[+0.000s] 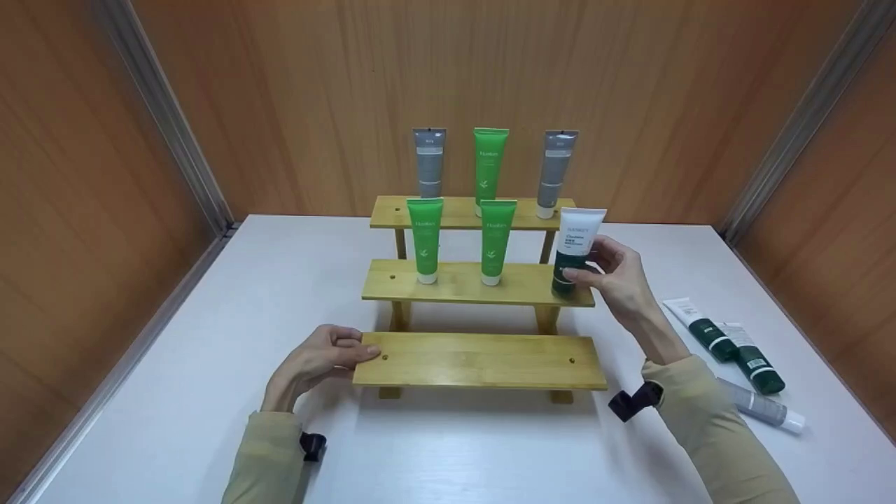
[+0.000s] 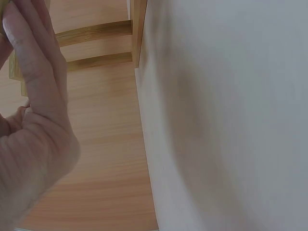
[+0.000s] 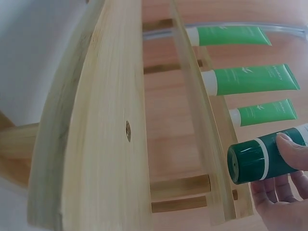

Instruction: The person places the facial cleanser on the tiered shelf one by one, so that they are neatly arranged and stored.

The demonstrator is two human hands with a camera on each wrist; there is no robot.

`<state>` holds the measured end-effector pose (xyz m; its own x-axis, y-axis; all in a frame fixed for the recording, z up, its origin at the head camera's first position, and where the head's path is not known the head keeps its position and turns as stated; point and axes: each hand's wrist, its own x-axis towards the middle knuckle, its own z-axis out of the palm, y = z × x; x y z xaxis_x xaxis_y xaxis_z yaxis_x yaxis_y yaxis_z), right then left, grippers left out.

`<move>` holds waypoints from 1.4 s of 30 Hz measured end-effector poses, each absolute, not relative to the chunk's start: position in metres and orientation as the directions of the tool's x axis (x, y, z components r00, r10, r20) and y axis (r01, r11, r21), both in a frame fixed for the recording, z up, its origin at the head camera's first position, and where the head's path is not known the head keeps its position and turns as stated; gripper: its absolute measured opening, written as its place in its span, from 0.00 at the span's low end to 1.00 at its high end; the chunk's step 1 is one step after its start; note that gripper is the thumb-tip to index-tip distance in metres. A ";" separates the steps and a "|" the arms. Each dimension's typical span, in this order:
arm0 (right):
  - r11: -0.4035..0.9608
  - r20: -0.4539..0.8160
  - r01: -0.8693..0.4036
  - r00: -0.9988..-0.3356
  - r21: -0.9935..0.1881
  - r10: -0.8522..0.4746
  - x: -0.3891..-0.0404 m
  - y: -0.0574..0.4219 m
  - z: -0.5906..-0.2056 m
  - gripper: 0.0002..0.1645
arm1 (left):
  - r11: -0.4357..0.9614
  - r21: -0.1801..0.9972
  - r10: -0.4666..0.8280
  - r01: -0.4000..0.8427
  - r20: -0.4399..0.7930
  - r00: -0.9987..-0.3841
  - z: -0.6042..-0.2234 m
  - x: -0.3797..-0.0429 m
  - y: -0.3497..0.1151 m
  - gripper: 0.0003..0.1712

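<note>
1. Right hand (image 1: 619, 274) pinches white-and-green tube (image 1: 577, 245), cap (image 3: 246, 161) down, at right end of middle shelf (image 1: 458, 278); contact unclear
2. Left hand (image 1: 316, 360) grips left end of bottom shelf (image 1: 476, 360)
3. Two green tubes (image 1: 425, 241) share middle shelf

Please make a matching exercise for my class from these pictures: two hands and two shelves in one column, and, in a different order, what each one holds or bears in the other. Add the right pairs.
Column one
1. Left hand
2. Right hand
3. Top shelf
4. Middle shelf

Column two
A. Bears a bright green tube between two grey tubes
B. Holds a white and dark green tube
C. Bears two bright green tubes, side by side
D. Holds the left end of the bottom shelf

Pairs: 1-D, 2-B, 3-A, 4-C
</note>
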<state>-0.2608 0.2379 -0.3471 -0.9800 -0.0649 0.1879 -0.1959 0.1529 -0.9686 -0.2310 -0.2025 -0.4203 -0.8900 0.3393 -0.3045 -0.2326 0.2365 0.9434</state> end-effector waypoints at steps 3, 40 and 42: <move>0.140 0.185 -0.194 -0.980 -0.971 -0.071 -0.264 0.235 -0.348 0.36 | 0.234 0.943 0.338 -0.235 -0.306 -0.890 -0.420 -0.231 -0.203 0.24; 0.117 0.193 -0.203 -0.977 -0.972 -0.091 -0.278 0.221 -0.357 0.37 | 0.223 0.954 0.371 -0.202 -0.274 -0.887 -0.422 -0.231 -0.203 0.22; 0.119 0.194 -0.205 -0.977 -0.972 -0.092 -0.278 0.221 -0.358 0.37 | 0.223 0.954 0.371 -0.201 -0.274 -0.887 -0.421 -0.231 -0.203 0.21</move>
